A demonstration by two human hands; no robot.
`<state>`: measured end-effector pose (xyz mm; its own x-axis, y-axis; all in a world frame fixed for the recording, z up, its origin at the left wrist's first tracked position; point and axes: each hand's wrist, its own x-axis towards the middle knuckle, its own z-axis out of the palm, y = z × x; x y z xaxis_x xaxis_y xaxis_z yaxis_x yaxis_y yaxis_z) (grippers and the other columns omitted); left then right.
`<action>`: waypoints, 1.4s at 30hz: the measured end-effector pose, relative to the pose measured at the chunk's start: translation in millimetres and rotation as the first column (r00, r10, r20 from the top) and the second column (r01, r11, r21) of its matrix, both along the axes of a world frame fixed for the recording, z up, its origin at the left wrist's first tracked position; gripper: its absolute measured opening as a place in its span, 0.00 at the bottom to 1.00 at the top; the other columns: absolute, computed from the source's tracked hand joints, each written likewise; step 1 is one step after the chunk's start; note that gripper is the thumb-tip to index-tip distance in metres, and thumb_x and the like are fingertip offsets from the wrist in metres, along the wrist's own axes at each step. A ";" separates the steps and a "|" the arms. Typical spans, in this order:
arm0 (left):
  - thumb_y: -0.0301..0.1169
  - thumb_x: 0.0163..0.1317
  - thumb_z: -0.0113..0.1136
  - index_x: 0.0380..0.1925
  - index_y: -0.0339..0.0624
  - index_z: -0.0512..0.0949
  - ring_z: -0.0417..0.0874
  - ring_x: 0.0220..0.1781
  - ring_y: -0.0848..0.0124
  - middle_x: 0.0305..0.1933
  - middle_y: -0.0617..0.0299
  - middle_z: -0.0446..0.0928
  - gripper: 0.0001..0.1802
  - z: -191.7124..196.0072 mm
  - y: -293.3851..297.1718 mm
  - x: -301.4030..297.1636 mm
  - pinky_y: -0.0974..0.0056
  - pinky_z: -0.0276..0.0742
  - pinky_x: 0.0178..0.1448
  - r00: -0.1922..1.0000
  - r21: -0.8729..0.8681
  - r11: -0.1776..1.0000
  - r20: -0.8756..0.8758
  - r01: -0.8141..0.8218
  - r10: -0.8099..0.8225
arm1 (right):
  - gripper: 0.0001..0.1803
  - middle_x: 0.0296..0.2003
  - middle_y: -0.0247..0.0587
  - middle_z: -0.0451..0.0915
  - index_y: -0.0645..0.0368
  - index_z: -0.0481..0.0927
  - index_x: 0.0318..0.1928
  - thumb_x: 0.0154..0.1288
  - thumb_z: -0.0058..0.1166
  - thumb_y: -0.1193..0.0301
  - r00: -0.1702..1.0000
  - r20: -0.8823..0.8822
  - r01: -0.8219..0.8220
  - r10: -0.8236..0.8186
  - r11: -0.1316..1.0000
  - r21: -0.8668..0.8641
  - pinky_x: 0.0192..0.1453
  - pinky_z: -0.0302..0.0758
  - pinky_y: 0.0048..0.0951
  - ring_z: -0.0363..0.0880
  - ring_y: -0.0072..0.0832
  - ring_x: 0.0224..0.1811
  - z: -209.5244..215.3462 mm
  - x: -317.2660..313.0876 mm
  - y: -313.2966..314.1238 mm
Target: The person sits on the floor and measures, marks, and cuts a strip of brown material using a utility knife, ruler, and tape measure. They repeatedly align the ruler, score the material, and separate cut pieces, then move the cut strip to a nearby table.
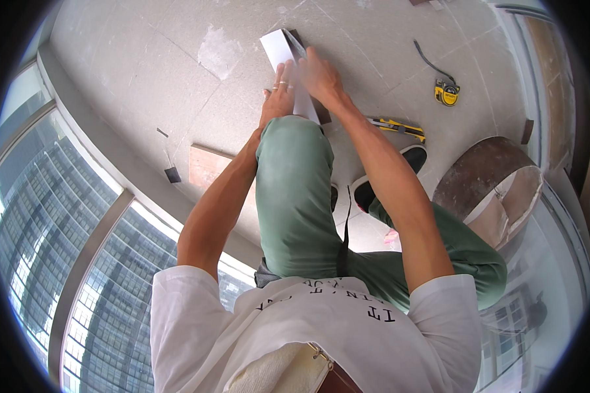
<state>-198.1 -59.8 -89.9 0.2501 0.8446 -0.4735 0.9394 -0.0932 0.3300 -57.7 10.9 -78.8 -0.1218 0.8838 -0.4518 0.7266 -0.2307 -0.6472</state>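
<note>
A long white strip (pixel 278 51) lies on the floor beyond my raised knee, with a dark strip (pixel 296 36) partly under its right side. My left hand (pixel 280 92) presses on the white strip, fingers stretched out flat, a ring on one finger. Close beside it, my right hand (pixel 321 77) is curled at the strip's right edge. Its fingertips are blurred, and whatever they hold, if anything, is hidden. To the right of my right forearm, a yellow and black utility knife (pixel 400 128) rests on the floor. My knee covers the strip's near end.
Farther right lies a yellow tape measure (pixel 447 93) with a dark strap. A brown curved sheet (pixel 482 167), rolled open-ended, stands near my bent leg. At left are a board (pixel 206 164) and a small dark piece (pixel 172 175). Tall windows (pixel 88 262) border the left side.
</note>
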 end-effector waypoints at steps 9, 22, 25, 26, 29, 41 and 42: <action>0.34 0.41 0.79 0.78 0.52 0.42 0.34 0.85 0.61 0.85 0.65 0.34 0.68 10.5 1.1 2.4 0.27 0.57 0.76 1.000 -0.011 1.000 0.026 0.006 -0.006 | 0.17 0.36 0.62 0.83 0.59 0.63 0.53 0.78 0.42 0.59 0.997 -0.060 0.035 -0.039 0.997 -0.070 0.44 0.76 0.61 0.82 0.63 0.40 -6.9 -8.7 -3.2; 0.32 0.65 0.62 0.77 0.43 0.51 0.34 0.85 0.59 0.84 0.59 0.37 0.44 26.9 6.4 6.9 0.24 0.53 0.75 0.990 -0.045 0.998 0.130 -0.044 0.049 | 0.13 0.35 0.63 0.83 0.60 0.65 0.48 0.77 0.45 0.63 0.998 -0.062 -0.014 0.009 0.996 -0.085 0.41 0.76 0.58 0.83 0.61 0.39 1.4 -0.6 -4.6; 0.38 0.61 0.66 0.78 0.44 0.47 0.36 0.85 0.57 0.84 0.58 0.37 0.51 28.1 5.4 7.4 0.23 0.55 0.74 0.988 -0.004 1.000 0.152 -0.031 0.031 | 0.12 0.33 0.61 0.82 0.60 0.66 0.47 0.76 0.47 0.64 0.994 -0.105 0.022 -0.030 0.997 -0.079 0.40 0.75 0.57 0.83 0.59 0.38 4.0 11.7 -41.4; 0.40 0.60 0.68 0.79 0.44 0.47 0.36 0.85 0.57 0.84 0.58 0.37 0.53 27.1 4.2 8.0 0.23 0.56 0.73 0.990 0.017 1.000 0.140 -0.022 0.020 | 0.12 0.32 0.60 0.82 0.61 0.66 0.46 0.76 0.47 0.65 0.994 -0.103 0.024 -0.032 0.997 -0.080 0.39 0.75 0.57 0.82 0.59 0.37 3.6 16.9 -60.0; 0.48 0.50 0.74 0.79 0.49 0.46 0.36 0.85 0.57 0.85 0.60 0.37 0.62 17.2 -2.6 1.9 0.23 0.55 0.73 0.993 0.055 0.998 0.114 -0.008 0.002 | 0.12 0.29 0.56 0.80 0.61 0.67 0.45 0.75 0.48 0.65 0.997 -0.064 0.035 -0.037 0.999 -0.030 0.38 0.76 0.53 0.82 0.57 0.35 10.8 30.5 -112.3; 0.53 0.24 0.86 0.79 0.58 0.47 0.34 0.85 0.60 0.85 0.63 0.36 0.79 -0.2 -8.0 -0.8 0.23 0.50 0.76 0.978 0.061 0.998 0.208 -0.029 0.016 | 0.12 0.32 0.54 0.81 0.56 0.68 0.50 0.75 0.47 0.62 0.992 0.098 0.102 -0.080 0.965 -0.242 0.40 0.76 0.58 0.82 0.56 0.38 13.0 62.5 -240.5; 0.53 0.24 0.86 0.79 0.57 0.46 0.34 0.85 0.60 0.85 0.63 0.36 0.80 2.9 -7.1 -0.3 0.23 0.50 0.76 0.976 0.076 0.997 0.216 -0.028 0.011 | 0.12 0.32 0.54 0.81 0.55 0.68 0.50 0.75 0.47 0.62 0.992 0.082 0.113 -0.096 0.965 -0.235 0.40 0.76 0.58 0.82 0.57 0.38 12.9 61.1 -238.4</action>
